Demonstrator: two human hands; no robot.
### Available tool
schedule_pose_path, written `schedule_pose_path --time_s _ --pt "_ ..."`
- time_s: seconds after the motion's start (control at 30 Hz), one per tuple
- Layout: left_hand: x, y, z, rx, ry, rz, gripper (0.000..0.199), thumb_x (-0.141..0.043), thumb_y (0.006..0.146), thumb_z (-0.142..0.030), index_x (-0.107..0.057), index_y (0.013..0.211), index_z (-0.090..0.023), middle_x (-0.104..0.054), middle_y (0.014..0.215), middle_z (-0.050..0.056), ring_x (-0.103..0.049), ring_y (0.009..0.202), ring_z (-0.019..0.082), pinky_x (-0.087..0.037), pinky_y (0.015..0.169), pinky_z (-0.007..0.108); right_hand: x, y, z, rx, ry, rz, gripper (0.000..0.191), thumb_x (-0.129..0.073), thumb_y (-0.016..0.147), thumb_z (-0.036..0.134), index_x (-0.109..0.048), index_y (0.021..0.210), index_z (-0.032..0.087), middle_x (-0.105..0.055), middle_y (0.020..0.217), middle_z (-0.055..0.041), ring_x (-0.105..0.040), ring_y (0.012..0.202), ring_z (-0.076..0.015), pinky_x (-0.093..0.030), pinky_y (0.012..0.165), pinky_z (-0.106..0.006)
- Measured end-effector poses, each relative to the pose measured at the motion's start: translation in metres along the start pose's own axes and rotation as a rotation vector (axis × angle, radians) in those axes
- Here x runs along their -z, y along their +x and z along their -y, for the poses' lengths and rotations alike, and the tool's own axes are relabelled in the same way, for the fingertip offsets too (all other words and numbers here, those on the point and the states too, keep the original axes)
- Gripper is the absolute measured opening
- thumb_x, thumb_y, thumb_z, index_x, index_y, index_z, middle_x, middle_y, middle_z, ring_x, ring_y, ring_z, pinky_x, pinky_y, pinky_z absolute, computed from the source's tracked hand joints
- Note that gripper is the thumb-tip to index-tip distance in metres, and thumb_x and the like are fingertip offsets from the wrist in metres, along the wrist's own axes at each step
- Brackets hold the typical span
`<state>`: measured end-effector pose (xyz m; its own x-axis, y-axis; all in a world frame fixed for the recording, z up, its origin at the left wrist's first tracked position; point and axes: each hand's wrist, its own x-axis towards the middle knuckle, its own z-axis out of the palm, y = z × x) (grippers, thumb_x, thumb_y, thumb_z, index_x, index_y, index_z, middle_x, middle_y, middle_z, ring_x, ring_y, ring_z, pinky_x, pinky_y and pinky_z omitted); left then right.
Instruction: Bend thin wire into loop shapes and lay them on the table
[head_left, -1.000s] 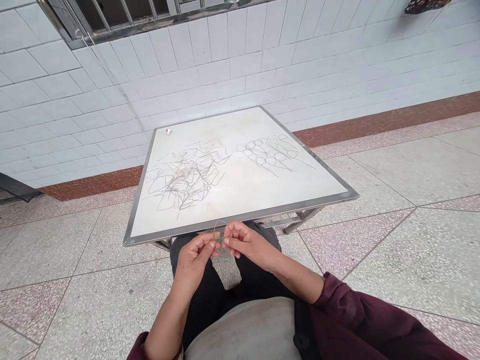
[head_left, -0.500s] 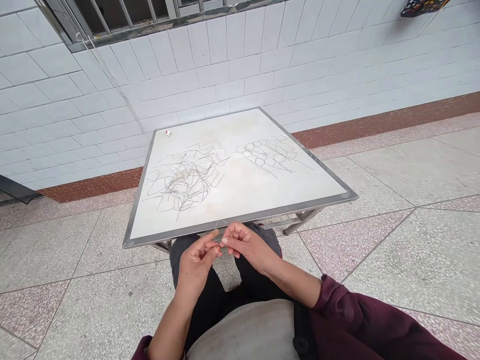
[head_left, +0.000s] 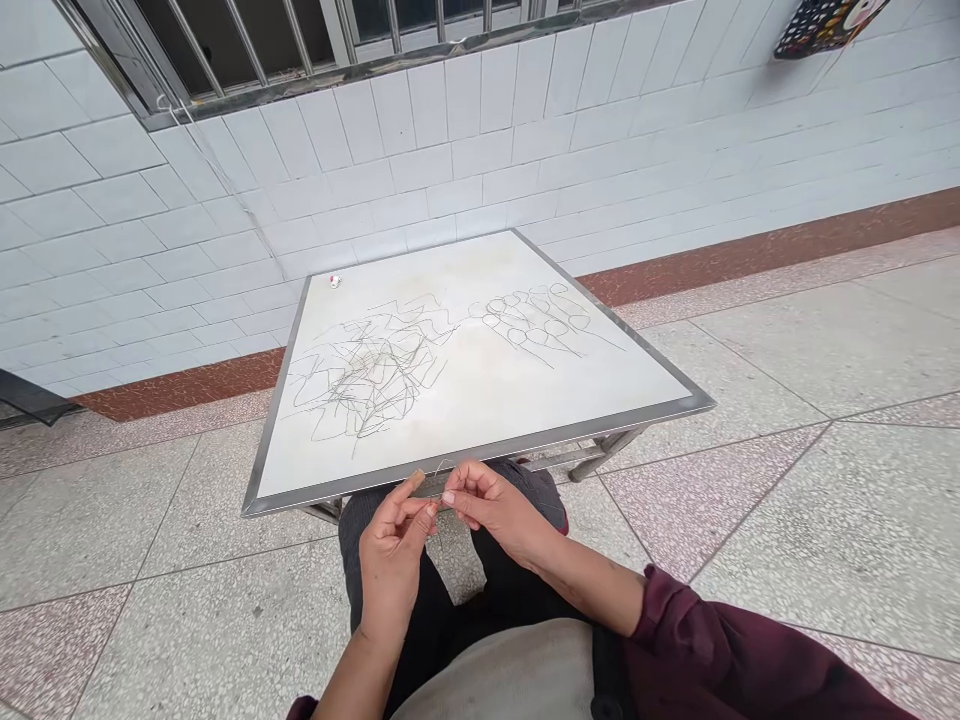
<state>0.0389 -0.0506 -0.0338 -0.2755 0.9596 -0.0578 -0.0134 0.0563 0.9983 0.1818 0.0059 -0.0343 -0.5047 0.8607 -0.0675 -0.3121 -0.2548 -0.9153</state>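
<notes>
A thin wire (head_left: pixel 442 465) bends in a small arc between my hands, just off the table's front edge. My left hand (head_left: pixel 397 530) pinches it between thumb and fingers, with the index finger raised. Close beside it, my right hand (head_left: pixel 487 505) grips the same wire between thumb and index finger. On the white table (head_left: pixel 480 400) a tangled heap of bent wires (head_left: pixel 375 370) lies at the left. Wires with looped ends (head_left: pixel 532 315) lie in a group at the right.
A small white and red object (head_left: pixel 335 282) sits at the table's back left corner. The table has a grey metal rim and stands against a tiled wall (head_left: pixel 465 160) under a barred window. A patterned bag (head_left: pixel 821 25) hangs at the upper right.
The view has tilted slightly, so the table and hands appear a little lower. My left hand's raised index finger has shifted slightly left, away from my right hand.
</notes>
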Motion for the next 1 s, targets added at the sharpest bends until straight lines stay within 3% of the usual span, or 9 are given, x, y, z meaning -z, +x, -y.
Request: schedule_pose_path --time_s 0.17,0.33,0.53,0.73,0.83,1.0 --pt "-0.004 0.001 0.004 0.004 -0.114 -0.041 0.044 -0.069 0.078 -0.03 -0.059 0.119 -0.019 -0.069 0.077 0.0 -0.057 0.069 0.012 -0.045 0.071 0.025 0.0 0.002 -0.004 -0.003 0.073 -0.034 0.033 -0.073 0.071 0.044 -0.052 0.074 0.019 -0.045 0.058 0.0075 -0.034 0.048 -0.0058 -0.025 0.048 -0.022" --pt "-0.006 0.0 0.005 0.033 -0.186 -0.018 0.048 -0.072 0.075 -0.026 -0.058 0.121 -0.021 -0.073 0.092 0.004 -0.062 0.086 0.015 -0.046 0.08 0.028 0.0 0.001 -0.005 -0.092 0.196 -0.06 0.034 -0.078 0.067 0.041 -0.052 0.072 0.018 -0.05 0.058 0.0064 -0.038 0.05 -0.0056 -0.025 0.049 -0.021" --pt "-0.009 0.001 0.003 0.023 -0.234 -0.065 0.044 -0.071 0.076 -0.026 -0.06 0.117 -0.019 -0.073 0.085 0.004 -0.064 0.08 0.015 -0.047 0.074 0.027 0.0 -0.002 -0.003 -0.191 0.318 -0.044 0.033 -0.08 0.065 0.037 -0.054 0.071 0.017 -0.059 0.073 0.0022 -0.042 0.056 -0.0059 -0.029 0.051 -0.02" --pt "-0.013 -0.001 0.001 0.006 -0.228 -0.146 0.043 -0.072 0.074 -0.026 -0.061 0.115 -0.019 -0.072 0.078 0.0 -0.065 0.078 0.014 -0.047 0.074 0.026 -0.002 -0.002 -0.003 -0.148 0.222 -0.032 0.033 -0.079 0.066 0.039 -0.055 0.073 0.018 -0.055 0.068 0.004 -0.042 0.057 -0.007 -0.029 0.052 -0.021" --pt "-0.014 -0.003 0.0 -0.004 -0.261 -0.136 0.044 -0.071 0.075 -0.025 -0.059 0.117 -0.02 -0.071 0.077 -0.001 -0.066 0.08 0.014 -0.047 0.084 0.03 -0.004 -0.004 -0.002 -0.129 0.134 -0.017 0.033 -0.077 0.067 0.041 -0.053 0.072 0.018 -0.049 0.062 0.0059 -0.037 0.054 -0.0066 -0.028 0.053 -0.021" --pt "-0.012 -0.005 -0.006 -0.054 -0.254 -0.094 0.041 -0.069 0.078 -0.024 -0.058 0.117 -0.023 -0.066 0.072 -0.005 -0.062 0.076 0.01 -0.044 0.085 0.025 -0.004 -0.008 0.003 -0.074 0.043 0.055 0.028 -0.071 0.074 0.042 -0.055 0.077 0.019 -0.05 0.068 0.0042 -0.04 0.059 -0.008 -0.031 0.056 -0.022"
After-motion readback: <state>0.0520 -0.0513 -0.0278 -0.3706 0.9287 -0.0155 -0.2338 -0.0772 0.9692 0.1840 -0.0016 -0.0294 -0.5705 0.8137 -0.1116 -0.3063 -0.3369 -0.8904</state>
